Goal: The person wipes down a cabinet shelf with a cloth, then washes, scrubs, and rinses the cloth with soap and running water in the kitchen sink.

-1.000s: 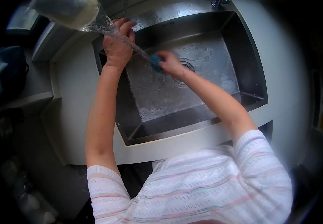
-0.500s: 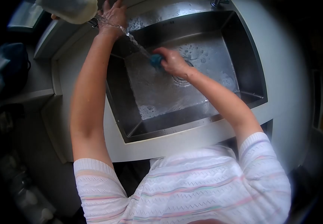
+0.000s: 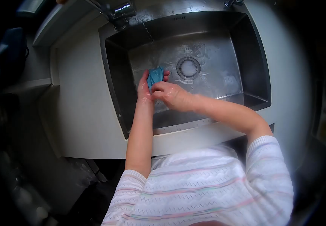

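Observation:
A blue cloth-like item (image 3: 155, 76) lies bunched in my left hand (image 3: 144, 88), over the left part of the metal sink (image 3: 193, 119). The fingers of that hand curl around its sides. My right hand (image 3: 172, 96) is closed at the lower edge of the same blue item, its fingertips pinching there. Both hands look wet. Broken drops of water fall from the faucet (image 3: 123, 13) behind them. To the right of the hands is the round drain (image 3: 188, 68).
A pale counter (image 3: 82, 101) surrounds the sink. Another metal fitting (image 3: 233, 3) stands at the sink's back right. At the far left is a dark blue object (image 3: 11, 56), partly lost in shadow.
My left hand has come down from the faucet area into the sink, to the blue item. My right hand has shifted slightly down. The steady water stream has shrunk to drops.

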{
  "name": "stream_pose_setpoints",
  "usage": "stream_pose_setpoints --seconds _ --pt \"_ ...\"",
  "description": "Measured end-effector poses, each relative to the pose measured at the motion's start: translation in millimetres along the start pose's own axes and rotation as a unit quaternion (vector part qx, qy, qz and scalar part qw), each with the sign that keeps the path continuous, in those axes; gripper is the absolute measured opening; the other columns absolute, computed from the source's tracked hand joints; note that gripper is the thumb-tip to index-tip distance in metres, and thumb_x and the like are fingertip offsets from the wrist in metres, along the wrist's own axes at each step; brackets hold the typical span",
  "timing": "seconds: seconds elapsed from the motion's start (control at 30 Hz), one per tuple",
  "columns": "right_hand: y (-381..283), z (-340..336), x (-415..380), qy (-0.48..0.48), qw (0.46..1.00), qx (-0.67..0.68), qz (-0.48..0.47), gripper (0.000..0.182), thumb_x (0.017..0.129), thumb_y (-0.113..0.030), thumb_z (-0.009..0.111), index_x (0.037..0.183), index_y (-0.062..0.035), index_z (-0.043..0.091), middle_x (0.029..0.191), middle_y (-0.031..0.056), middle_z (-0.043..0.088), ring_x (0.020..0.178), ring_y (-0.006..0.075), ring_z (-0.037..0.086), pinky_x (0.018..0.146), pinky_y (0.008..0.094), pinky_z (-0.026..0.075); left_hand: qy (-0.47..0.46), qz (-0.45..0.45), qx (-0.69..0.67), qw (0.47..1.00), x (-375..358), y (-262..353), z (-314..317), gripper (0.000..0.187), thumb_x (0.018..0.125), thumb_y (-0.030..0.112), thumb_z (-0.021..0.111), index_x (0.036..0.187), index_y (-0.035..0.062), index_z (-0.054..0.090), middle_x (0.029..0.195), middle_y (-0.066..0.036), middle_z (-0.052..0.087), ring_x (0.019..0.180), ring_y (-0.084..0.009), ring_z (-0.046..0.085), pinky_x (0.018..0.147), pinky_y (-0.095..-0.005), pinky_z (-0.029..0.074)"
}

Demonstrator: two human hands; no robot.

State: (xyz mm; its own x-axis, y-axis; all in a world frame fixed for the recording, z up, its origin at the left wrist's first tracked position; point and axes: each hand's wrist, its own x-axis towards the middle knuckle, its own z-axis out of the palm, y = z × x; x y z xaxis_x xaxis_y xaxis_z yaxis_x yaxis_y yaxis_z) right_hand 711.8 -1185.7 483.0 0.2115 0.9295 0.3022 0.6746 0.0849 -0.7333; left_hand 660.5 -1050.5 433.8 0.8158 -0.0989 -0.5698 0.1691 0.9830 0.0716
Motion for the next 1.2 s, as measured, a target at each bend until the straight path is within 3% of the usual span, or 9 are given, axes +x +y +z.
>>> stream_pose_setpoints --seconds 0.2,0.33,0.5,0.6,0.8,0.93,1.03,1.07,1.2 --pt "-27 -13 -4 -0.009 0.996 0.086 0.006 0.022 0.062 0.006 0.056 0.081 -0.0047 0.058 0.086 0.0100 0.054 0.083 0.0266 0.055 0.072 0.0351 0.047 0.041 0.024 -0.001 0.999 -5 10 -9 0.033 0.085 0.034 0.049 0.093 0.0019 0.052 0.073 -0.007 0.057 0.057 -0.0212 0.054 0.051 -0.0321 0.047" --pt "-21 -53 17 -0.028 0.966 0.225 0.127 0.023 0.064 0.007 0.049 0.080 -0.0024 0.062 0.078 0.0082 0.058 0.077 0.0203 0.057 0.068 0.0292 0.047 0.054 0.088 0.057 0.993 -16 -1 4 0.040 0.078 0.039 0.059 0.098 0.0046 0.051 0.083 -0.008 0.057 0.072 -0.0197 0.056 0.052 -0.0350 0.047" --pt "73 -44 28 0.176 0.748 0.505 0.394 0.018 0.068 -0.003 0.054 0.085 0.0028 0.060 0.078 0.0053 0.060 0.072 0.0145 0.057 0.065 0.0261 0.047 0.011 0.057 0.214 0.975 -24 -37 41 0.047 0.074 0.041 0.063 0.105 0.0079 0.050 0.088 -0.009 0.058 0.081 -0.0240 0.056 0.061 -0.0443 0.050" --pt "90 -19 0 0.112 0.739 0.534 0.395 0.021 0.076 -0.010 0.054 0.092 0.0036 0.058 0.081 0.0059 0.060 0.075 0.0146 0.058 0.065 0.0253 0.048 -0.078 0.047 0.174 0.981 -24 -59 72 0.041 0.074 0.027 0.061 0.107 0.0052 0.049 0.092 -0.011 0.057 0.081 -0.0272 0.058 0.063 -0.0455 0.051" --pt "67 -27 2 0.126 0.505 0.797 0.306 0.047 0.086 -0.043 0.047 0.110 -0.0030 0.049 0.098 0.0087 0.058 0.084 0.0170 0.059 0.072 0.0289 0.050 -0.093 -0.016 -0.068 0.993 -15 -38 79 0.044 0.081 0.036 0.048 0.108 0.0007 0.048 0.097 -0.017 0.057 0.082 -0.0314 0.060 0.062 -0.0388 0.054" --pt "28 -63 36 0.147 0.551 0.785 0.240 0.038 0.085 -0.034 0.053 0.104 -0.0014 0.051 0.084 0.0072 0.059 0.075 0.0163 0.059 0.068 0.0317 0.051 -0.152 -0.039 -0.093 0.983 -11 -51 71 0.050 0.080 0.040 0.054 0.111 0.0013 0.045 0.096 -0.018 0.056 0.082 -0.0294 0.059 0.061 -0.0347 0.053" --pt "58 -70 44 0.068 0.707 0.668 0.222 0.027 0.081 -0.025 0.059 0.096 -0.0030 0.054 0.066 0.0039 0.051 0.061 0.0127 0.054 0.077 0.0375 0.049 -0.197 0.002 -0.014 0.980 -19 -53 82 0.051 0.073 0.031 0.065 0.108 0.0014 0.045 0.089 -0.015 0.057 0.068 -0.0225 0.059 0.055 -0.0271 0.051" --pt "41 -80 52 0.091 0.699 0.652 0.281 0.017 0.081 -0.016 0.059 0.084 -0.0010 0.053 0.055 0.0006 0.045 0.052 0.0130 0.049 0.060 0.0287 0.049 -0.175 0.015 0.027 0.984 -20 -51 81 0.046 0.072 0.028 0.066 0.105 0.0017 0.047 0.086 -0.013 0.057 0.065 -0.0208 0.058 0.053 -0.0261 0.049" --pt "59 -68 57 0.111 0.776 0.525 0.330 0.016 0.081 -0.015 0.058 0.085 0.0006 0.055 0.059 0.0026 0.050 0.054 0.0134 0.051 0.055 0.0259 0.045 -0.049 0.049 0.244 0.967 -14 -39 79 0.027 0.070 0.020 0.067 0.087 0.0030 0.055 0.073 -0.009 0.056 0.057 -0.0154 0.054 0.050 -0.0233 0.044"
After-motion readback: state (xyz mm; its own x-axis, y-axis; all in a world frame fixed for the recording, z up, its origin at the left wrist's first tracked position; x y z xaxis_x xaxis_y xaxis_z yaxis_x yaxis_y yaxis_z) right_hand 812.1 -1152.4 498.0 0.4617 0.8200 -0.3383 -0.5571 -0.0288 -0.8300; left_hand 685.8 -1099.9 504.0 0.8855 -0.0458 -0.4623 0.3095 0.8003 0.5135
